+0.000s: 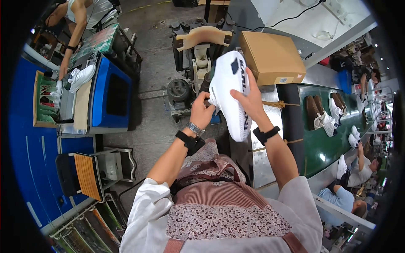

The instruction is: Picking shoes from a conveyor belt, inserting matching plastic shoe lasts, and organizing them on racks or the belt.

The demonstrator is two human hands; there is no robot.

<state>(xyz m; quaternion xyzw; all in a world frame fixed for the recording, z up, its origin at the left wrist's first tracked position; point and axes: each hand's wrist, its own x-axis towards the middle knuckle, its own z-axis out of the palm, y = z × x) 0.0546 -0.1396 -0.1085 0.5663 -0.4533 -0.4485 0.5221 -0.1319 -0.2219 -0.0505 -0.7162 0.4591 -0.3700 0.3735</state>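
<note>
A white sneaker (230, 101) is held up in front of me, turned on its side, with dark lettering along its thick white sole and a dark patch near its upper end. My right hand (251, 97) grips it along the sole, thumb lying across the side and fingers behind. At the shoe's left edge, my left hand (202, 111) is closed, thumb and fingers pinching near the opening. The exact part between those fingertips is hidden. Both wrists wear dark bands, and a metal watch (195, 129) sits on the left one.
A machine with a curved tan pad (204, 37) and a motor (179, 90) stands ahead. Right of it, a cardboard box (274, 57) rests beside a green conveyor (316, 156) carrying several shoes. At left, a co-worker's hand (63, 69) reaches near a white shoe (82, 78) on a blue machine (112, 95).
</note>
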